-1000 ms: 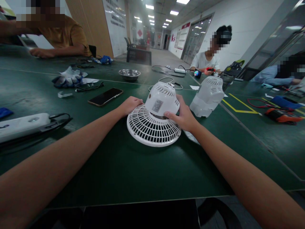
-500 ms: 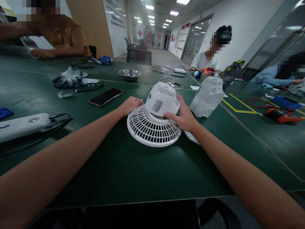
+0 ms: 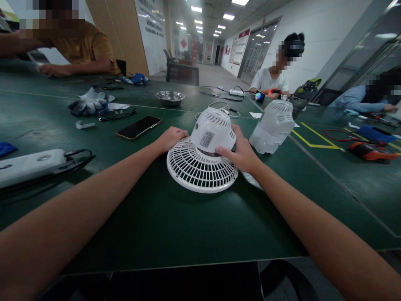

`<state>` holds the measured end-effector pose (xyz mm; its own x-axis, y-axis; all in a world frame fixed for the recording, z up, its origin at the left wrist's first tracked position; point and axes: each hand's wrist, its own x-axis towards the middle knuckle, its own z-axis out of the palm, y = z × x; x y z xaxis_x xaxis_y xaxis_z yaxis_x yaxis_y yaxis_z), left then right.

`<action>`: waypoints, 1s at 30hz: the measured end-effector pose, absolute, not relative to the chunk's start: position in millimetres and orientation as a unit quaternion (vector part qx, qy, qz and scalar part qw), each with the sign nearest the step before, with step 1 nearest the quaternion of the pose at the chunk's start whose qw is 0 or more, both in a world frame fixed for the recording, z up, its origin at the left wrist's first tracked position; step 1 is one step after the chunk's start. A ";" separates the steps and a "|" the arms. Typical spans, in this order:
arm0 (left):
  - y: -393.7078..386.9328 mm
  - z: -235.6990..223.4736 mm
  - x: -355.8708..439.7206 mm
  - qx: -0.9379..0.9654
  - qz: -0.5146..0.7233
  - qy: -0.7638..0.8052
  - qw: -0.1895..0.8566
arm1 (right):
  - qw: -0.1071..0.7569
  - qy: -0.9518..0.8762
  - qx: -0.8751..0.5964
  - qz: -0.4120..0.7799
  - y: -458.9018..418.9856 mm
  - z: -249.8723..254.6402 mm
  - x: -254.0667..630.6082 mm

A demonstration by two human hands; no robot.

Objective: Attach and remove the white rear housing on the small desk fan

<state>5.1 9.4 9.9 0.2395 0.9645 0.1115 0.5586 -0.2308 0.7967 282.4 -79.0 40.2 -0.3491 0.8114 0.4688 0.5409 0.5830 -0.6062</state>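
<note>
A white fan grille (image 3: 203, 171) rests tilted on the green table in front of me. On top of it sits a white motor housing (image 3: 208, 129) with vent slots and a grey label; a dark gap shows between the two. My left hand (image 3: 171, 139) is closed at the grille's far left edge, its fingertips partly hidden behind the rim. Wrapped round the housing's right side is my right hand (image 3: 242, 151), thumb on the front, other fingers mostly out of sight. Under my right wrist lies a pale flat piece (image 3: 252, 179), mostly covered.
Right of my hands stands another white plastic housing (image 3: 274, 125). A phone (image 3: 138, 127), gloves (image 3: 90, 102) and a power strip (image 3: 34, 165) lie to the left. Farther back are a metal bowl (image 3: 170, 98) and cables. An orange-black meter (image 3: 371, 151) lies at right. Several people sit around the table.
</note>
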 end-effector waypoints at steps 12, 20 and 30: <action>8.2 10.6 5.4 0.716 0.313 0.530 0.328 | 0.386 -0.802 -0.422 0.173 -78.5 39.8 282.1; 7.9 11.7 5.2 0.717 0.312 0.535 0.321 | 0.394 -0.802 -0.416 0.172 -77.8 38.8 281.7; 6.2 12.0 5.2 0.717 0.313 0.532 0.325 | 0.393 -0.803 -0.415 0.170 -77.3 38.9 282.3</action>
<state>5.2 6.2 12.0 0.2381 0.9658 0.1029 0.5592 -0.2230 0.7985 282.3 -77.3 38.9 -0.3460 0.8000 0.4902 0.5327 0.5976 -0.5993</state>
